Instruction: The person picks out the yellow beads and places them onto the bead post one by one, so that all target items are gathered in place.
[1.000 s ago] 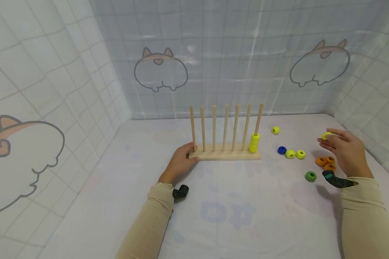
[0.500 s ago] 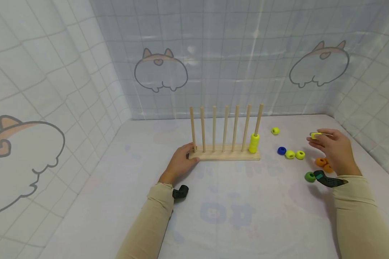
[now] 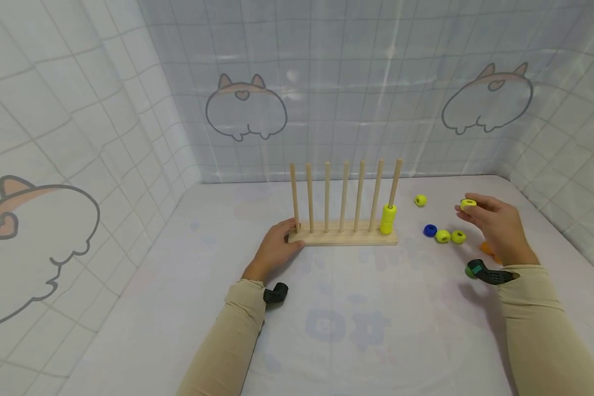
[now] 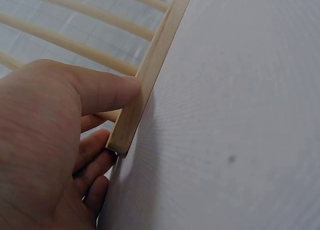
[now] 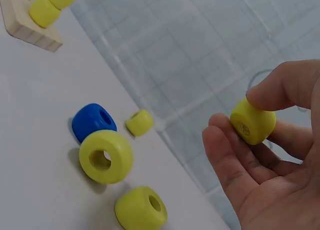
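Note:
A wooden peg rack [image 3: 341,237] with several upright pegs stands mid-table. Its rightmost peg carries a stack of yellow beads [image 3: 387,220]. At the rack's left end my left hand [image 3: 277,247] grips the base, thumb in front and fingers behind, as the left wrist view shows. Over the table at the right, my right hand [image 3: 500,228] pinches a yellow bead [image 5: 253,121] between thumb and fingers. Below it lie a blue bead [image 3: 430,230] and two yellow beads [image 3: 450,236]; another yellow bead [image 3: 421,200] sits farther back.
Orange beads [image 3: 487,248] and a green bead [image 3: 470,272] lie partly hidden under the right hand and its wrist camera. A patterned wall sheet [image 3: 356,99] rises behind the white-covered table [image 3: 366,330].
My right hand has moved left with the pinched yellow bead, and now covers more of the orange and green beads. My left hand and the rack have stayed put.

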`<state>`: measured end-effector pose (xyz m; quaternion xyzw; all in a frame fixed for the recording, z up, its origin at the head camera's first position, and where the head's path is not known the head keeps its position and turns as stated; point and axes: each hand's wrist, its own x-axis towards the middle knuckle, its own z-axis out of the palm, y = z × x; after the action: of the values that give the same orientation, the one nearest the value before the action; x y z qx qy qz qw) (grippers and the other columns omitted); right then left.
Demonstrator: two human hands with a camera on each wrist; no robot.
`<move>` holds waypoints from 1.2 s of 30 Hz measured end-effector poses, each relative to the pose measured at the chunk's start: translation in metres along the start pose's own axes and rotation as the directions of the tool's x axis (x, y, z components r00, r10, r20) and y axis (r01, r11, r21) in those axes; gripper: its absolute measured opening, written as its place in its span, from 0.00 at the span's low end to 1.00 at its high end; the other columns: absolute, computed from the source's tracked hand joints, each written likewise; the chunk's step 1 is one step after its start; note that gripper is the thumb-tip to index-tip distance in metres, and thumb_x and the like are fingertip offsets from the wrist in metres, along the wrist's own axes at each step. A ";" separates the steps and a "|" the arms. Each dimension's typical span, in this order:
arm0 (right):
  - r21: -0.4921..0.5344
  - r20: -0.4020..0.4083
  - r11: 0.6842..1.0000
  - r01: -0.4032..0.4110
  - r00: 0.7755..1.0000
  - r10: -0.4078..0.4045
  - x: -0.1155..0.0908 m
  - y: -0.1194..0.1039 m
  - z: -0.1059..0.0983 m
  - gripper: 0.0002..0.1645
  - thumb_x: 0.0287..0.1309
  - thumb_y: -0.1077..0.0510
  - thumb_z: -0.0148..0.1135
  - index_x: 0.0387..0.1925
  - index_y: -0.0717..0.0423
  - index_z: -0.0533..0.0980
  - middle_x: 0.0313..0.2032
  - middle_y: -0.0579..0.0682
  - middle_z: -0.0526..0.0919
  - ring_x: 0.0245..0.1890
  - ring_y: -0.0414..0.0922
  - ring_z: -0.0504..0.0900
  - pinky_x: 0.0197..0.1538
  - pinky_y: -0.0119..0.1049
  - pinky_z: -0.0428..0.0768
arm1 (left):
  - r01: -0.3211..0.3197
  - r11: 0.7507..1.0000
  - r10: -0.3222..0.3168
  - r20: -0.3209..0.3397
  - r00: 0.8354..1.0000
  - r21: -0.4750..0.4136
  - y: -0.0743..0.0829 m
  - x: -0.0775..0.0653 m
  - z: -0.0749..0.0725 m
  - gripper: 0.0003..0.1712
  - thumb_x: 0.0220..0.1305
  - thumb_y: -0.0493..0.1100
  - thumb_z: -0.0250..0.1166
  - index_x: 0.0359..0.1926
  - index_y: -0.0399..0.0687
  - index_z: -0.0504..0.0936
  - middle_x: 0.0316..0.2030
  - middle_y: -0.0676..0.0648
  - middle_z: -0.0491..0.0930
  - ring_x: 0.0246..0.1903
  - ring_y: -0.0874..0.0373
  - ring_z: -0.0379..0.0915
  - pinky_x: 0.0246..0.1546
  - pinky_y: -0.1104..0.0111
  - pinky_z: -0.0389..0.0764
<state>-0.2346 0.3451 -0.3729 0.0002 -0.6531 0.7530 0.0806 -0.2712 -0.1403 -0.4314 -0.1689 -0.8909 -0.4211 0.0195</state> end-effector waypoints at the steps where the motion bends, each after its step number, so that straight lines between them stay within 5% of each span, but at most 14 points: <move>1: -0.004 -0.001 1.000 -0.003 1.000 0.003 0.000 0.000 0.001 0.18 0.63 0.63 0.67 0.54 0.56 0.78 0.47 0.48 0.80 0.46 0.39 0.86 0.50 0.30 0.82 | 0.003 1.000 -0.003 0.000 1.000 0.003 0.000 0.000 0.000 0.31 0.63 0.40 0.69 0.67 0.40 0.75 0.70 0.42 0.67 0.70 0.47 0.60 0.67 0.57 0.67; 8: -0.097 0.023 0.995 0.010 1.000 -0.008 0.000 0.000 0.009 0.29 0.63 0.60 0.68 0.62 0.68 0.72 0.50 0.51 0.81 0.47 0.39 0.86 0.50 0.28 0.80 | 0.013 1.000 -0.013 0.003 1.000 0.010 -0.001 0.000 0.000 0.32 0.64 0.42 0.69 0.68 0.40 0.74 0.71 0.42 0.66 0.70 0.46 0.60 0.68 0.56 0.67; 14: -0.099 0.028 0.994 0.035 0.999 -0.033 0.004 0.003 0.018 0.21 0.62 0.60 0.69 0.56 0.61 0.78 0.47 0.48 0.84 0.44 0.40 0.86 0.48 0.31 0.83 | 0.011 1.000 -0.011 0.004 1.000 0.003 -0.004 0.001 0.001 0.31 0.65 0.42 0.68 0.68 0.40 0.74 0.71 0.43 0.66 0.71 0.47 0.59 0.68 0.58 0.67; 19: -0.199 0.029 0.980 0.027 0.999 -0.022 0.005 0.005 0.022 0.25 0.64 0.56 0.68 0.60 0.62 0.76 0.49 0.47 0.84 0.45 0.38 0.85 0.45 0.27 0.83 | 0.016 1.000 -0.016 0.003 1.000 0.005 -0.002 0.000 0.001 0.32 0.64 0.42 0.68 0.68 0.40 0.74 0.71 0.43 0.66 0.71 0.46 0.58 0.69 0.56 0.65; 36: -0.241 0.085 0.969 0.055 0.996 -0.035 0.002 0.004 0.031 0.27 0.67 0.57 0.64 0.63 0.65 0.73 0.51 0.48 0.79 0.47 0.40 0.84 0.48 0.27 0.82 | 0.025 1.000 -0.025 -0.003 1.000 0.005 0.001 -0.001 0.001 0.31 0.65 0.41 0.68 0.67 0.41 0.74 0.71 0.44 0.66 0.71 0.47 0.59 0.68 0.58 0.66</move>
<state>-0.2402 0.3147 -0.3719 0.0351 -0.7429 0.6647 0.0709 -0.2700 -0.1392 -0.4319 -0.1568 -0.8940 -0.4194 0.0160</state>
